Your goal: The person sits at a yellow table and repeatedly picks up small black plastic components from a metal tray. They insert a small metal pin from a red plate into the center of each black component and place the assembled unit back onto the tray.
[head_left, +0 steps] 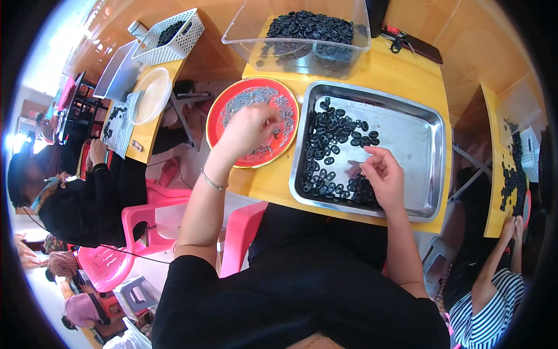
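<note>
My left hand [251, 129] hovers over a round red plate [214, 120] with a gold rim, its fingers curled together. Small grey metal pieces, like screws or pins, [256, 96] are spread over that plate. What those fingertips hold, if anything, is hidden. Above a shiny metal tray [415, 131], my right hand [386, 177] has thumb and fingers pinched; any piece between them is too small to make out. A dark blur [353, 170] shows beside its fingertips. Black oval pieces with two holes [328, 139] lie heaped along the tray's left side.
Behind the tray, a clear plastic bin [296, 64] contains many black pieces. Scissors [397, 43] lie by a dark flat case [424, 49]. Pink chairs [157, 212] stand at left. People work at side tables: one in black [87, 203], another in striped sleeves [491, 308].
</note>
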A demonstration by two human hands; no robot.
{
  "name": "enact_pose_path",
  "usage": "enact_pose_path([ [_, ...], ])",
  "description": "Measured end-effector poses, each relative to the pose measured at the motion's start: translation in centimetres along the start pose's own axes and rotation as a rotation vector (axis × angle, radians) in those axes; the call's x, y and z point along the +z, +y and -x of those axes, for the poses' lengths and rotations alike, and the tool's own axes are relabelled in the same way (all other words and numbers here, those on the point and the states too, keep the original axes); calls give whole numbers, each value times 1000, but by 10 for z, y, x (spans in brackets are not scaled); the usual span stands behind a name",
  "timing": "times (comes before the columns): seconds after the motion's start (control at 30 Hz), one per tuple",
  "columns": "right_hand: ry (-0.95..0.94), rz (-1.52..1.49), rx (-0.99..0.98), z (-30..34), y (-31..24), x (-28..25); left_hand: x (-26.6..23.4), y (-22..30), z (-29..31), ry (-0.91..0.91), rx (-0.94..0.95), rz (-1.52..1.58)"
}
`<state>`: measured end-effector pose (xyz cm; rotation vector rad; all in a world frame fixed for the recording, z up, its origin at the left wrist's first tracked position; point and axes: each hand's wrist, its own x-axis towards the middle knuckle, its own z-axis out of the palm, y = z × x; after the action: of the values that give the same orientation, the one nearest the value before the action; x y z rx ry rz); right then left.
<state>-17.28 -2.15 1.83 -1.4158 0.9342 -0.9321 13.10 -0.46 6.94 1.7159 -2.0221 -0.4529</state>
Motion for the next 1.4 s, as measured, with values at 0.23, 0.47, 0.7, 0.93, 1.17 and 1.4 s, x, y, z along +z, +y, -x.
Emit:
enact_pose_path([
  [0.23,-8,36,-3,0,-1,-2,31,-9,20,58,-65,-161],
  [0.47,-16,23,-1,0,2,-3,36,-16,15,63,-103,-128],
  [0.7,-17,29,-2,0,2,-3,37,-12,6,49,-130,-283],
  [0.93,-19,20,-18,-1,2,-2,34,-22,14,133,-295,534],
  [1.17,-13,45,-10,0,2,-1,26,-30,28,131,-333,1024],
  [1.4,-114,125,-78,-8,-18,21,14,-16,38,202,-349,1175],
])
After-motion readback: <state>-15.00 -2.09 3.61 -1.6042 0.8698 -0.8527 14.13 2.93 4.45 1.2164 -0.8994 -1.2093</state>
